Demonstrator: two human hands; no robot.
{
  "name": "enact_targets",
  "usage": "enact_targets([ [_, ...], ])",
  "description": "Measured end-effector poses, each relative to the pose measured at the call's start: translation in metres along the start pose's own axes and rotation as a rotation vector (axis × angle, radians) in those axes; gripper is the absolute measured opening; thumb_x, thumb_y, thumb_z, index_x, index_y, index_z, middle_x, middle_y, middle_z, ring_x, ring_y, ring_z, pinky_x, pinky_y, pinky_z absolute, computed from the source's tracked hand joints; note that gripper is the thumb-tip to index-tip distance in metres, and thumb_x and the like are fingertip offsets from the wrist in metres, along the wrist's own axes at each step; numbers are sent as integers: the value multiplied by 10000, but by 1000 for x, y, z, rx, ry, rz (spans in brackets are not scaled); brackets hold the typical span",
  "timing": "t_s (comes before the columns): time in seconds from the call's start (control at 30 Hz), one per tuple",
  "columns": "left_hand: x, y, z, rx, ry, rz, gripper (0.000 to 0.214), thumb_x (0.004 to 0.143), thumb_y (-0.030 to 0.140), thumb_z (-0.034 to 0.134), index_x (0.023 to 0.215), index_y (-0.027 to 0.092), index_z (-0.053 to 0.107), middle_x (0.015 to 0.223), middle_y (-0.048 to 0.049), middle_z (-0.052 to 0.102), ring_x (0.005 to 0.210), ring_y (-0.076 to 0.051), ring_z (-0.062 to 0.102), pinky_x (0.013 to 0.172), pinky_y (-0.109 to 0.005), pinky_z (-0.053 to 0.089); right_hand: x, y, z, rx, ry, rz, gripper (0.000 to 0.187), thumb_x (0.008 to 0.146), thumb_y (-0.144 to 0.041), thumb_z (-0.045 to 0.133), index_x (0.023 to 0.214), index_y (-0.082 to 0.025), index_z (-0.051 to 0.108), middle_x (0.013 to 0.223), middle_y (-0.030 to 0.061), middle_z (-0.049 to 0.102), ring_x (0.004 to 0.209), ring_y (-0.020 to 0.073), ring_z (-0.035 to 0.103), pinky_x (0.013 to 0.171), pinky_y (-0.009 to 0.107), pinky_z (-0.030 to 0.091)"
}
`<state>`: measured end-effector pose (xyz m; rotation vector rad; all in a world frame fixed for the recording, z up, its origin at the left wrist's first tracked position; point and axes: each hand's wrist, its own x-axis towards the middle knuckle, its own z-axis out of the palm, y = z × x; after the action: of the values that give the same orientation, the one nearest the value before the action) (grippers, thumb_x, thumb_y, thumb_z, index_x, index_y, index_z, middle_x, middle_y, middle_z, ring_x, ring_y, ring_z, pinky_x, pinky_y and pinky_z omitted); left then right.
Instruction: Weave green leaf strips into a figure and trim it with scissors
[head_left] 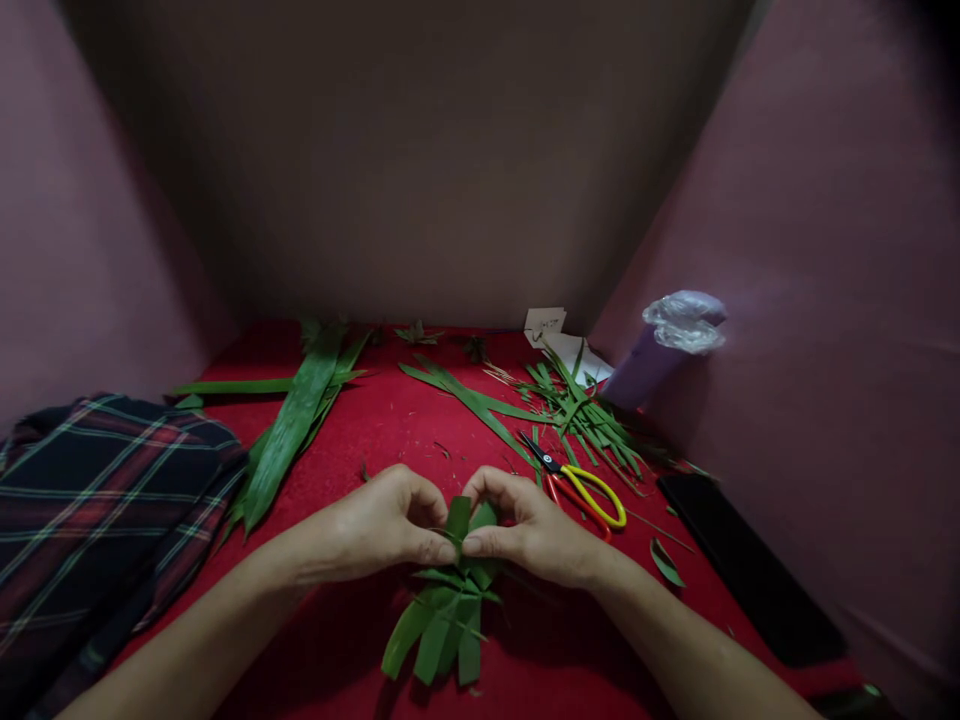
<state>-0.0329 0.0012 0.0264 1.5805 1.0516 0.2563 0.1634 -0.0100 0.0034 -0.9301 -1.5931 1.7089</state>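
Observation:
Between my two hands is a small bunch of cut green leaf strips [442,630], its broad ends fanning down toward me over the red cloth. My left hand [401,520] pinches the bunch near its upper part between thumb and fingers. From the other side, my right hand [517,525] pinches it too, the thumb tips almost meeting. One strip sticks up between the hands. Just beyond my right hand lie scissors [574,485] with one yellow and one red handle, blades pointing away. The finger tips behind the leaves are partly hidden.
Long green leaves [292,430] lie at the back left, beside plaid fabric [112,500]. A heap of narrow leaf strips [592,415] is at the back right, near white paper [577,355] and a purple plastic-wrapped roll [664,345]. A black flat slab [750,570] rests at the right edge.

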Motion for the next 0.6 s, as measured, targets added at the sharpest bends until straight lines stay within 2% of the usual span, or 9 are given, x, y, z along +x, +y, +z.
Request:
enact_targets([
  [0.13, 3, 1, 4, -142, -46, -41, 223, 621, 304, 665, 533, 142, 540, 456, 65, 427, 431, -71, 333, 435, -216, 237, 2, 4, 2, 5, 36, -40, 295, 688, -264, 723, 899, -197, 528, 705, -47, 516, 609, 101, 464, 559, 214, 381],
  [0.27, 3, 2, -2, -263, -1, -90, 258, 611, 346, 672, 523, 141, 543, 429, 56, 438, 396, -68, 329, 418, -224, 224, 3, 6, -11, -132, 303, -180, 244, 833, -365, 553, 1019, -209, 528, 913, 23, 561, 768, 140, 529, 663, 256, 428],
  [0.33, 2, 1, -8, -277, 80, -105, 282, 599, 366, 683, 507, 149, 529, 415, 58, 441, 383, -70, 340, 413, -224, 241, 3, 5, -19, -218, 406, -190, 252, 844, -404, 517, 984, -196, 547, 900, 31, 575, 736, 144, 538, 636, 258, 428],
  [0.37, 2, 1, -11, -276, 119, -106, 291, 597, 376, 686, 504, 153, 524, 415, 57, 448, 383, -74, 353, 414, -224, 256, 3, 4, -21, -266, 435, -186, 242, 835, -414, 523, 884, -181, 569, 799, 17, 576, 683, 141, 530, 609, 253, 420],
  [0.47, 1, -2, -19, -271, 192, -85, 289, 607, 391, 683, 523, 157, 535, 442, 54, 477, 408, -84, 394, 433, -222, 297, 1, -1, -21, -328, 368, -48, 227, 783, -351, 594, 653, -171, 544, 588, -23, 530, 558, 126, 497, 529, 237, 387],
  [0.6, 0, -3, -20, -258, 193, -93, 278, 623, 389, 673, 536, 153, 555, 445, 59, 467, 406, -77, 372, 428, -217, 267, -1, -3, -9, -342, 327, -62, 240, 762, -288, 610, 576, -173, 514, 544, -47, 453, 528, 105, 419, 507, 225, 332],
])
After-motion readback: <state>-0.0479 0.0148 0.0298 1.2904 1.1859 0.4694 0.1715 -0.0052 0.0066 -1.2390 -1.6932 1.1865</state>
